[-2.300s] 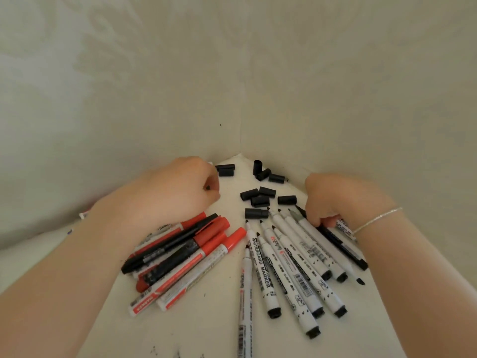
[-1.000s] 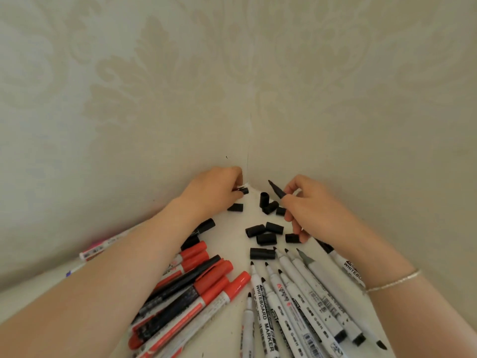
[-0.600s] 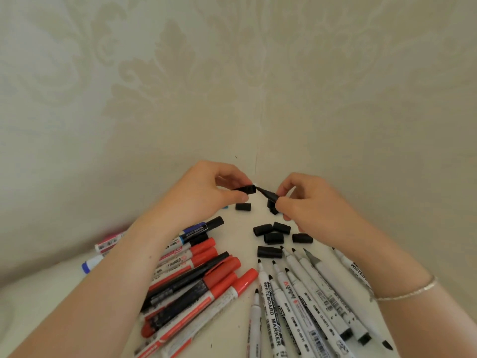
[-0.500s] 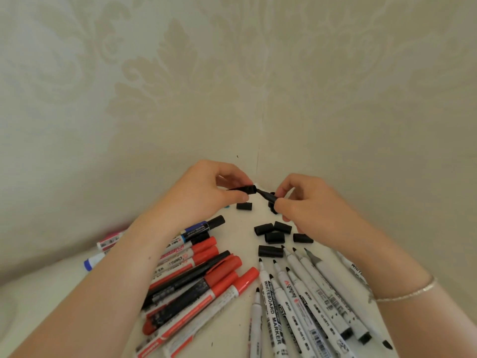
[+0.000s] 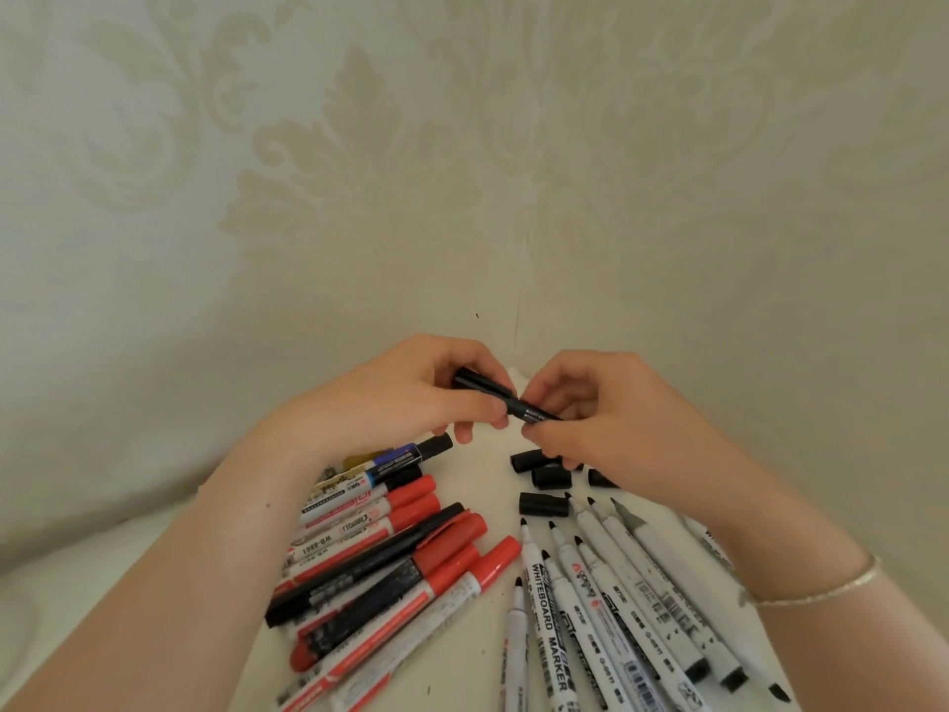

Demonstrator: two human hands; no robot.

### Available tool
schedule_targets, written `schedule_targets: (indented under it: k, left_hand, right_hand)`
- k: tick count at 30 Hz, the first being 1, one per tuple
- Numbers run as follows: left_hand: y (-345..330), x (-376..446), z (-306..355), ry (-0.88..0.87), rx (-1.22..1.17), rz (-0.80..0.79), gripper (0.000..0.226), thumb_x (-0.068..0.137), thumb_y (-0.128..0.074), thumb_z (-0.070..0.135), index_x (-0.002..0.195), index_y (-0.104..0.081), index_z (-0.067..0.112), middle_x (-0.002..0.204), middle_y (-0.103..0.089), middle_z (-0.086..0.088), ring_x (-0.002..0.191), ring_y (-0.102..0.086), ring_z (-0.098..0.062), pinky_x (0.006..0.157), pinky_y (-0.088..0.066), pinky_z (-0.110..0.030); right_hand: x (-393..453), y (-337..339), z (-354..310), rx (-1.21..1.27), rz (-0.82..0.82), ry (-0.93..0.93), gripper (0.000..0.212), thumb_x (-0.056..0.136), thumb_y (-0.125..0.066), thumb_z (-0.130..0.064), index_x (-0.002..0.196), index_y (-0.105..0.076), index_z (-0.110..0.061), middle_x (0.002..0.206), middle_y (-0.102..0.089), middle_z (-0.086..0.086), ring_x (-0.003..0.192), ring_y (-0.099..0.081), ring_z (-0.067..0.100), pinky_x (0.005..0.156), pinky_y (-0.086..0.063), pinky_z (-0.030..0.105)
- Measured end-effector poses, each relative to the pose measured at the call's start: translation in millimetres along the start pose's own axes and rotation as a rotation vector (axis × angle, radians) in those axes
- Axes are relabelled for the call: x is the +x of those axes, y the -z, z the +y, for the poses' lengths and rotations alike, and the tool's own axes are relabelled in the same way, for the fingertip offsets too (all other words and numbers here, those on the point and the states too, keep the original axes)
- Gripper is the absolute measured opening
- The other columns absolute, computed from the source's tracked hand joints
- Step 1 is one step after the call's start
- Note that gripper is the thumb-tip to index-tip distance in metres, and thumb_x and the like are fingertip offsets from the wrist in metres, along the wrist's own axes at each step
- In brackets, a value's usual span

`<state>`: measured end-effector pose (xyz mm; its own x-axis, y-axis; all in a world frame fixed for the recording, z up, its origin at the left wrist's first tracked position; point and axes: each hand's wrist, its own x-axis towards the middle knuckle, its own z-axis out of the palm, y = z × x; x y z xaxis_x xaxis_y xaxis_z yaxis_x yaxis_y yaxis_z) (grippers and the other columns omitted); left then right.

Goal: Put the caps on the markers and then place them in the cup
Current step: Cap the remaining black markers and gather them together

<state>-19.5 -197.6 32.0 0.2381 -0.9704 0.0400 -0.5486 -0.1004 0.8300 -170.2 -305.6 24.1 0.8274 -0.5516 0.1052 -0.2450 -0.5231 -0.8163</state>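
Nearest us on the counter (image 5: 482,655) we list uncapped white markers (image 5: 611,593) at right and red-capped markers (image 5: 411,567) at left. Beyond them lie loose black caps (image 5: 543,504). Farthest, above the counter, our left hand (image 5: 411,398) and right hand (image 5: 606,418) have their fingers clamped on one black marker (image 5: 506,398). We see no cup.

Looks like a home room: cream damask-patterned wallpaper (image 5: 359,146) meeting in a corner above a plain white tabletop (image 5: 482,470).

Bare forearms, a thin silvery bracelet (image 5: 821,592) (right wrist only)
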Motion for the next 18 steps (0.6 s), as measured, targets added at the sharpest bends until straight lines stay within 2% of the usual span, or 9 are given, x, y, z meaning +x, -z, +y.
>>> schedule_targets:
  k: [2, 5, 7, 10, 14, 16, 18]
  left_hand:
    - [4, -2, 0, 0.023, -0.087, -0.019, 0.008, 0.085, -0.066, 0.013, 0.092, -0.064, 0.01, 0.083, -0.073, -0.005, 0.06, -0.06, -0.009, 0.06, -0.047, -0.02]
    - [-1, -3, 3, 0.052, -0.287, -0.013, 0.022, 0.077, -0.068, 0.027, 0.086, -0.058, 0.009, 0.077, -0.071, -0.007, 0.058, -0.061, -0.013, 0.06, -0.05, -0.024]
    - [-8, 0, 6, 0.03, -0.352, 0.04, 0.02, 0.08, -0.066, 0.025, 0.082, -0.055, 0.008, 0.065, -0.066, -0.003, 0.051, -0.055, -0.011, 0.052, -0.046, -0.021]
    - [-11, 1, 10, 0.002, -0.358, 0.09, 0.015, 0.09, -0.06, 0.016, 0.08, -0.052, 0.008, 0.051, -0.057, 0.003, 0.045, -0.047, -0.01, 0.048, -0.042, -0.02]
    - [-6, 0, 12, -0.03, -0.345, 0.11, 0.018, 0.083, -0.067, 0.023, 0.074, -0.055, 0.013, 0.067, -0.05, -0.015, 0.046, -0.044, -0.013, 0.05, -0.037, -0.026]
    - [-8, 1, 12, -0.01, -0.347, 0.109, 0.019, 0.088, -0.065, 0.018, 0.074, -0.054, 0.012, 0.075, -0.045, -0.016, 0.047, -0.043, -0.011, 0.049, -0.04, -0.023]
    - [-12, 2, 12, 0.019, -0.336, 0.109, 0.017, 0.09, -0.06, 0.013, 0.075, -0.052, 0.01, 0.075, -0.041, -0.014, 0.048, -0.041, -0.01, 0.049, -0.043, -0.02]
  right_hand:
    - [-2, 1, -4, 0.035, -0.001, 0.025, 0.016, 0.078, -0.072, -0.006, 0.08, -0.07, -0.021, 0.074, -0.072, -0.003, 0.058, -0.065, 0.013, 0.061, -0.057, 0.033]
    - [-6, 1, -10, 0.006, 0.055, 0.094, 0.006, 0.079, -0.074, -0.02, 0.081, -0.073, -0.025, 0.077, -0.072, -0.012, 0.049, -0.055, 0.001, 0.054, -0.047, 0.022]
    - [-7, 1, -13, -0.014, 0.111, 0.108, 0.005, 0.079, -0.075, -0.026, 0.077, -0.07, -0.024, 0.061, -0.065, -0.021, 0.042, -0.048, -0.001, 0.046, -0.032, 0.011]
    - [-9, 1, -17, -0.016, 0.175, 0.088, 0.014, 0.078, -0.077, -0.029, 0.072, -0.065, -0.024, 0.044, -0.052, -0.027, 0.036, -0.044, 0.001, 0.037, -0.028, 0.008]
    - [-11, -1, -22, 0.01, 0.188, 0.107, 0.016, 0.079, -0.076, -0.025, 0.069, -0.064, -0.021, 0.043, -0.053, -0.023, 0.033, -0.045, -0.001, 0.034, -0.026, 0.008]
    - [-12, -2, -23, 0.0, 0.191, 0.096, 0.016, 0.079, -0.076, -0.024, 0.069, -0.065, -0.02, 0.043, -0.052, -0.023, 0.034, -0.046, -0.002, 0.034, -0.027, 0.008]
    - [-11, -4, -22, -0.02, 0.207, 0.079, 0.015, 0.078, -0.077, -0.024, 0.068, -0.066, -0.019, 0.043, -0.052, -0.022, 0.036, -0.046, -0.002, 0.034, -0.028, 0.008]
